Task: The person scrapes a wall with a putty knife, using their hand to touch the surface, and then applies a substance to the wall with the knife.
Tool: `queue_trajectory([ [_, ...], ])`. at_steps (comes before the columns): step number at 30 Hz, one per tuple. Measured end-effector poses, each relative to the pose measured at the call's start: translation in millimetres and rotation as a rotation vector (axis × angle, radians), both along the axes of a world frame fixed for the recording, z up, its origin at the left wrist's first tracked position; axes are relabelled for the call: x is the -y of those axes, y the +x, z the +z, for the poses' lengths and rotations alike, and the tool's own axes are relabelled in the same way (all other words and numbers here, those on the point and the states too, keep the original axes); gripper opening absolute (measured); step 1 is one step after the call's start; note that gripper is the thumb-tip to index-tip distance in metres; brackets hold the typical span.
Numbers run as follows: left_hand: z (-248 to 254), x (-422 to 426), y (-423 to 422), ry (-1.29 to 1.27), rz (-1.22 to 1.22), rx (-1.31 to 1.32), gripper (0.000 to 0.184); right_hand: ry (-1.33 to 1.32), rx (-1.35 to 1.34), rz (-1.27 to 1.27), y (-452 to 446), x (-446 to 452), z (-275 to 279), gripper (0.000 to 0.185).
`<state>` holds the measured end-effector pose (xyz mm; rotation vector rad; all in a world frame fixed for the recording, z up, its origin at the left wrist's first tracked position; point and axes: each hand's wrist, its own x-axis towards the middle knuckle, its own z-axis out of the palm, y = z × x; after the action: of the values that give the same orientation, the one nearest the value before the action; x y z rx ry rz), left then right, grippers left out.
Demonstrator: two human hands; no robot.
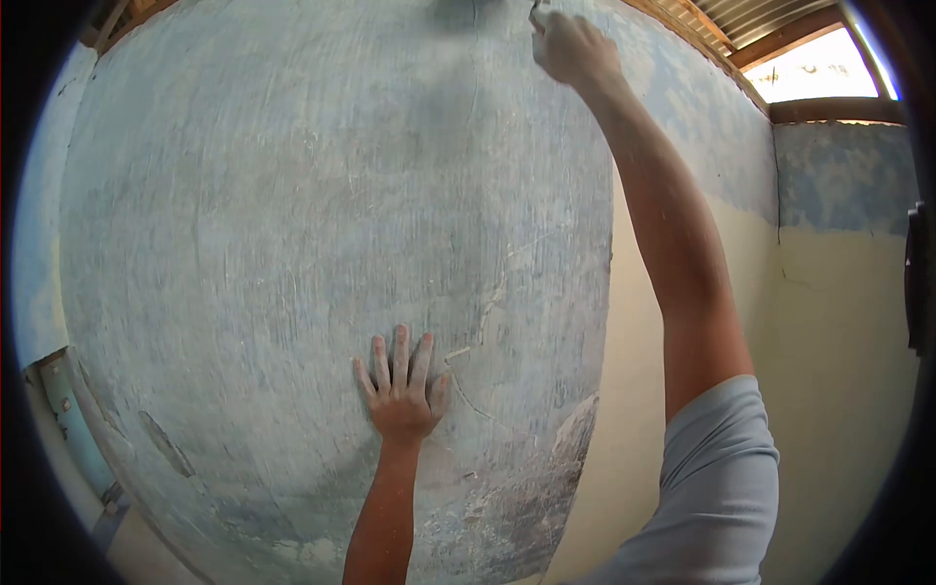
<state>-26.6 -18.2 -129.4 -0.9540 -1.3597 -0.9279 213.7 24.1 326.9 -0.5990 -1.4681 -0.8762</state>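
Note:
A grey-blue scraped wall (322, 214) fills most of the view. My left hand (402, 395) lies flat against its lower middle, fingers spread and dusty, holding nothing. High up near the top edge, my right hand (575, 49) is closed around a small handle (538, 10). The rest of that tool runs out of the frame, so I cannot make out what it is. Cracks and a pale chipped patch (458, 353) show in the wall just right of my left hand.
Cream and blue painted walls (843, 322) stand on the right, with a dark object (915, 278) at the far edge. Above are wooden beams (790, 39), corrugated roofing and a bright opening (819, 68). A light-blue panel (86, 434) is at lower left.

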Motion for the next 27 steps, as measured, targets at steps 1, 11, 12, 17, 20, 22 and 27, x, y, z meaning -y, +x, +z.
queue_trajectory([
  [1,1.3,-0.4,0.2,-0.006,-0.009,-0.008,0.057,0.006,-0.034,0.024,-3.1,4.3,12.7,0.033],
  [11,3.0,0.2,0.5,-0.011,0.004,0.008,0.056,-0.008,0.076,-0.054,4.9,11.8,-30.8,0.033],
  [12,4.3,-0.9,-0.2,-0.006,-0.003,0.001,0.056,-0.012,0.068,-0.077,3.7,8.4,-29.4,0.033],
  [17,2.5,-1.0,-2.6,-0.018,-0.022,-0.013,0.057,0.019,-0.006,-0.029,-7.3,16.9,24.4,0.035],
  [20,2.1,-1.1,-2.9,-0.018,-0.007,-0.017,0.057,0.010,0.026,-0.041,-4.5,24.8,24.0,0.033],
  [22,2.5,-1.1,-1.4,-0.014,-0.010,-0.005,0.057,0.003,0.078,-0.106,-0.5,30.7,6.5,0.032],
  [27,4.3,1.0,-0.3,-0.016,-0.014,0.018,0.056,0.061,0.105,-0.136,-2.6,28.6,-23.1,0.025],
])
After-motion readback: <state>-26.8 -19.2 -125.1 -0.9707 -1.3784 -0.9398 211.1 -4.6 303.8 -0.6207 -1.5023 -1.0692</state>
